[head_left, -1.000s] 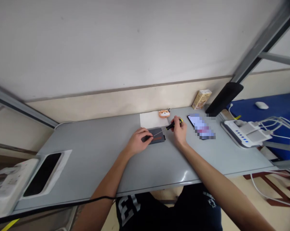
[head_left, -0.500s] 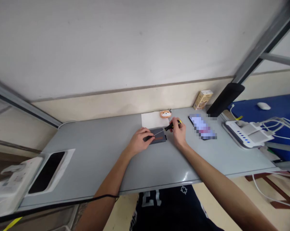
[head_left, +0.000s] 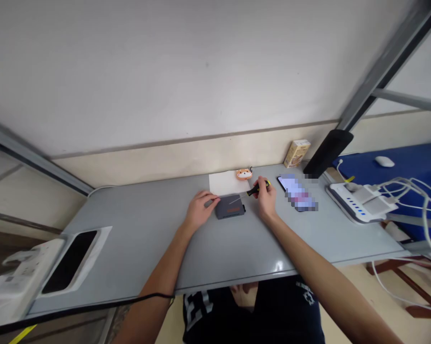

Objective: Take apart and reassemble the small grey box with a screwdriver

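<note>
1. Right hand has its fingers wrapped round the black-and-yellow handle of the screwdriver, shaft slanting down to the left over the box. Can't tell if the tip actually touches.
2. The dark grey box lies flat on the counter, between both hands, just in front of the white paper.
3. Left hand is at the box's back left corner, thumb and fingertips close together. Can't make out whether they're pinching anything.
4. My tip: I'd keep those left fingers steadying the corner and out of the tip's path, cos a box that light-looking probably skids.
5. That shaft's pretty low, so if you're turning a screw, stand it up square to the head first. Slanted, it'd likely slip and scratch the lid.
</note>
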Tool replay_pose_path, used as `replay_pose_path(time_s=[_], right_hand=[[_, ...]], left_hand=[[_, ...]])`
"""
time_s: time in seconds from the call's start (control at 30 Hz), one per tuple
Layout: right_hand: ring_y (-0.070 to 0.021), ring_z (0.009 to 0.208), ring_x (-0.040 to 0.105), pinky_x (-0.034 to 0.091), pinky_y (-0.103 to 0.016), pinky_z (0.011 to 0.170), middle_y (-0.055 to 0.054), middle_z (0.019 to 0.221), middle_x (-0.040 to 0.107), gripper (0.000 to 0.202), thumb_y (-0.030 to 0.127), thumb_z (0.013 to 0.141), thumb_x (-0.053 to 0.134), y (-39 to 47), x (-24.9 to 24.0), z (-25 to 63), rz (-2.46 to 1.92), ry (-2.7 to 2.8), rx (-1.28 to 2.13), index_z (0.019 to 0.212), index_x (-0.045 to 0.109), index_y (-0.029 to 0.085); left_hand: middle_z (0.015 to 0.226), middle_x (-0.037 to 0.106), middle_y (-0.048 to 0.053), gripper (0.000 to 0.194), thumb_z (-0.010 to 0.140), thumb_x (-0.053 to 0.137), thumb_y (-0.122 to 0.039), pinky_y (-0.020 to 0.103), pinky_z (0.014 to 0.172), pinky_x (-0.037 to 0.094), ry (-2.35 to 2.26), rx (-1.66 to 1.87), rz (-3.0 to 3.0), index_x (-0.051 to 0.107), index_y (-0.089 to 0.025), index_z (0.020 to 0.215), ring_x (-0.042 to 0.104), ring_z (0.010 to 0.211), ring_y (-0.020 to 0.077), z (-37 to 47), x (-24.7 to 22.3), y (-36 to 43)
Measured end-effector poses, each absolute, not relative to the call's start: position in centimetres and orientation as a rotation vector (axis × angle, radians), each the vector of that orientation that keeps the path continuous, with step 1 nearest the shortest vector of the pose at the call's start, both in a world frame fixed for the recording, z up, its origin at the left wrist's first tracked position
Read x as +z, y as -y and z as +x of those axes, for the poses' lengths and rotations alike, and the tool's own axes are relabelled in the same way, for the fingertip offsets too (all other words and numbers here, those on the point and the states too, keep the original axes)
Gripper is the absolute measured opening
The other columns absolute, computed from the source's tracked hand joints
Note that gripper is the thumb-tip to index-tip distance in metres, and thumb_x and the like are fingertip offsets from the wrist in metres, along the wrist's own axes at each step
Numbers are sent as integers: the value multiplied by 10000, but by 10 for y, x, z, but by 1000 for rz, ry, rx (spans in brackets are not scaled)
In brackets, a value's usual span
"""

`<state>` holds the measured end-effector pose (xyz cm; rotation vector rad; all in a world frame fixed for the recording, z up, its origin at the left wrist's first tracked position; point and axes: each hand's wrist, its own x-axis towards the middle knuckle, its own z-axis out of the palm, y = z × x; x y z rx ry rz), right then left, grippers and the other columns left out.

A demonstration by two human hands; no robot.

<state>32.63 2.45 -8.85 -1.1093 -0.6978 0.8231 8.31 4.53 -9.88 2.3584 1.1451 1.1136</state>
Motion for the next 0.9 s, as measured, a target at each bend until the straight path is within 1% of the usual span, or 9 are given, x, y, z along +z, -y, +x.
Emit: replay_pose_path(time_s=[0.17, 0.27, 0.4, 0.57, 0.7, 0.9], right_hand=[[-100, 518, 384, 316, -244, 474, 56, 586, 419, 484, 666, 837, 629, -28, -92, 330, -1146, 665, 826, 707, 573, 204], [-104, 527, 377, 319, -248, 480, 56, 594, 421, 477, 664, 826, 633, -30, -92, 331, -1150, 629, 837, 705, 562, 208], [-111, 524, 381, 324, -259, 483, 54, 586, 424, 475, 668, 819, 627, -31, -91, 334, -1162, 599, 847, 698, 547, 216], [-112, 541, 372, 313, -254, 487, 47, 600, 427, 461, 655, 819, 635, -32, -90, 337, -1157, 577, 857, 711, 562, 213], [-117, 573, 403, 329, -248, 504, 37, 624, 447, 444, 635, 825, 632, -33, -92, 338, -1174, 538, 855, 718, 569, 209], [-117, 576, 405, 328, -250, 515, 41, 624, 435, 447, 638, 823, 623, -34, -93, 339, -1198, 527, 854, 718, 564, 207]], left_hand=[[912, 706, 38, 152, 969, 645, -315, 344, 863, 510, -1375, 1035, 2301, 774, -234, 966, 635, 925, 203, 78, -98, -63], [906, 688, 39, 156, 962, 651, -323, 338, 849, 500, -1426, 933, 2345, 779, -237, 985, 632, 926, 209, 81, -95, -79], [941, 664, 43, 143, 948, 672, -313, 333, 881, 493, -1378, 893, 2413, 788, -236, 979, 630, 941, 205, 93, -95, -101], [983, 634, 42, 132, 936, 692, -312, 338, 932, 487, -1297, 871, 2483, 794, -244, 986, 626, 980, 202, 103, -101, -115], [1029, 639, 46, 135, 938, 679, -303, 350, 973, 483, -1290, 838, 2505, 794, -251, 987, 620, 1018, 209, 101, -105, -114], [1064, 662, 54, 162, 949, 652, -316, 377, 1014, 479, -1258, 805, 2466, 784, -240, 1005, 623, 1073, 224, 94, -100, -112]])
